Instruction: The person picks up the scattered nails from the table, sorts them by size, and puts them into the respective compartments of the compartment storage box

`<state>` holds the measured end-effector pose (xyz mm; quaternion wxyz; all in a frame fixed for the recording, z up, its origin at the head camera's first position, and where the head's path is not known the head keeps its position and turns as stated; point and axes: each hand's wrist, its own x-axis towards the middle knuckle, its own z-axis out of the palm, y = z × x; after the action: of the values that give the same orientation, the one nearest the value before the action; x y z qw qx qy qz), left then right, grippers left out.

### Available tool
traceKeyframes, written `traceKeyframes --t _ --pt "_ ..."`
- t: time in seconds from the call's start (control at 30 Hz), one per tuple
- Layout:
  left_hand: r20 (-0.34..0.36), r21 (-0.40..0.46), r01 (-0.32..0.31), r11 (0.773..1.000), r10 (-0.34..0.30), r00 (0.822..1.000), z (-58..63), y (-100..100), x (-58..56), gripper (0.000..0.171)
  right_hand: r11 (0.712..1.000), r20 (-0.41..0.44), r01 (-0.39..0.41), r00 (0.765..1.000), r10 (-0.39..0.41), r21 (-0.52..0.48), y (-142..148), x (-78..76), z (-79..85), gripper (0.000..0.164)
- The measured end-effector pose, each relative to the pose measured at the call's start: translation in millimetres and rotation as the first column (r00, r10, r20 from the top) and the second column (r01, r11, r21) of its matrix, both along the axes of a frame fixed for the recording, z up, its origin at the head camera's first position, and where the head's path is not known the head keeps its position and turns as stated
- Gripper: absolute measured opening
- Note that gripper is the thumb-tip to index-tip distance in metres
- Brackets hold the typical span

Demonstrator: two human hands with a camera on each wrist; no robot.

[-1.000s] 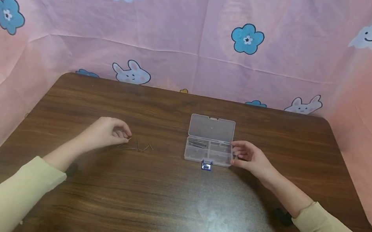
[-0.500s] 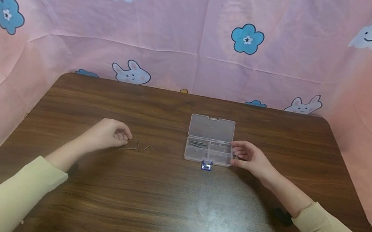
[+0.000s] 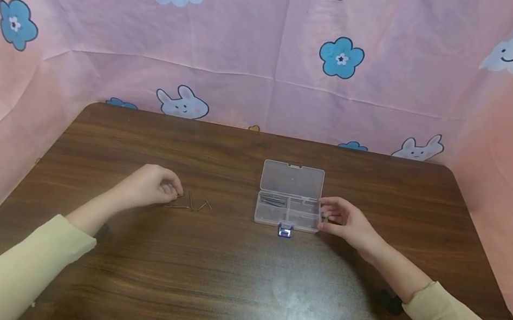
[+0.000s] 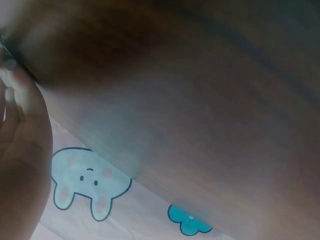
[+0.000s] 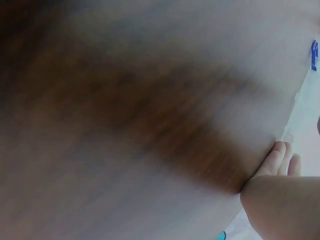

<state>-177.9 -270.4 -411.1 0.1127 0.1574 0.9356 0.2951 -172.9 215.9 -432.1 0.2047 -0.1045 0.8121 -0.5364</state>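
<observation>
In the head view my left hand [image 3: 150,185] pinches a small thin nail [image 3: 180,195] between thumb and fingertips, just above the table. Several thin metal nails [image 3: 191,201] lie loose right beside those fingers. My right hand [image 3: 347,220] holds the right side of a clear plastic compartment box [image 3: 270,223], thumb at the near corner and fingers at the far one. Its lid [image 3: 292,180] is tipped back, and a blue latch [image 3: 285,230] hangs at the front. Several longer grey nails [image 3: 273,201] lie in the back-left compartment. Both wrist views are blurred.
The brown wooden table [image 3: 200,283] reaches to a pink patterned cloth [image 3: 240,32] at the back and sides. The box stands right of the loose nails, with bare tabletop between them.
My left hand has shifted slightly to the right, still pinching the nail. The right hand stays at the box, while the whole head view has tilted a little.
</observation>
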Motion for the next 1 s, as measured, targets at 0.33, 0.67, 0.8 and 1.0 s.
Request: traceKeyframes --t 0.33,0.67,0.8,1.0 --pt "-0.055 -0.004 0.019 1.0 -0.019 0.998 -2.0 7 -5.2 0.019 1.0 0.004 0.003 1.0 -0.003 -0.003 -1 0.5 0.2 0.058" --pt "-0.063 0.038 0.009 0.999 -0.006 0.998 -3.6 21 -13.8 0.014 1.0 -0.003 0.0 1.0 0.0 0.0 0 0.8 0.3 0.058" --pt "-0.072 0.046 0.016 0.999 -0.013 0.997 -3.2 28 -17.6 0.014 1.0 0.003 0.0 1.0 0.0 -0.005 0 0.9 0.6 0.058" --pt "-0.087 0.061 0.042 0.997 -0.037 0.996 -1.0 42 -23.4 0.017 1.0 0.002 0.0 1.0 0.0 -0.004 0 0.6 1.3 0.058"
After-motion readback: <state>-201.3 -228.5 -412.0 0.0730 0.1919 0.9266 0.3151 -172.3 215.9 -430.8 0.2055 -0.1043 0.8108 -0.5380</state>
